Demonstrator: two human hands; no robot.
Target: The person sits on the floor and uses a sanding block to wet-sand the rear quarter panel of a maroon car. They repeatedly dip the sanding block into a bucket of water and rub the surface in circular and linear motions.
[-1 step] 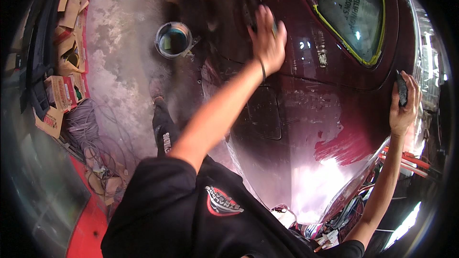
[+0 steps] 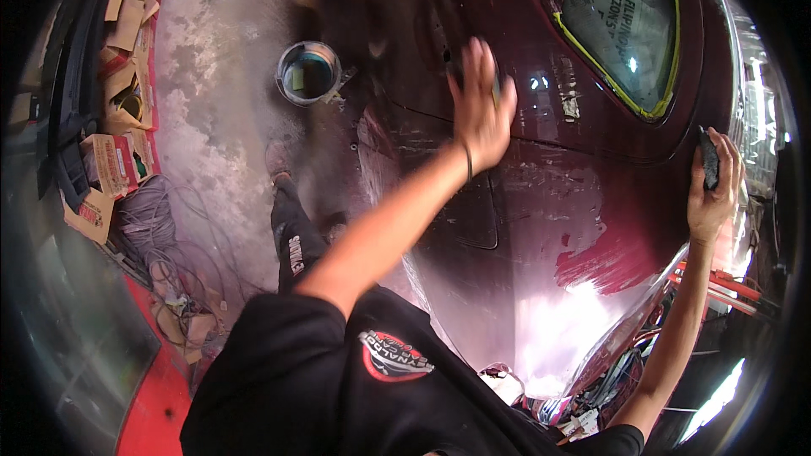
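Note:
My left hand (image 2: 485,110) lies on the dark maroon car body panel (image 2: 541,177), fingers stretched out and slightly smeared by motion. A small yellowish-green bit shows by its fingers; I cannot tell what it is. A black band circles that wrist. On the right, my right hand (image 2: 716,187) grips a dark grey sponge-like pad (image 2: 710,159) at the far side of the car body. Beyond my left hand sits a car window (image 2: 621,34) edged with yellow tape. Whitish wet streaks and a dull reddish patch (image 2: 608,257) mark the panel.
A bucket (image 2: 285,89) of bluish water with a light block in it stands on the stained floor (image 2: 203,93). Torn cardboard boxes (image 2: 110,165) and a coil of grey cable (image 2: 150,215) line the left. Wires (image 2: 604,388) show in the car's opening near me.
My left hand has slid a little nearer to me along the panel. My right hand and the pad have stayed in place.

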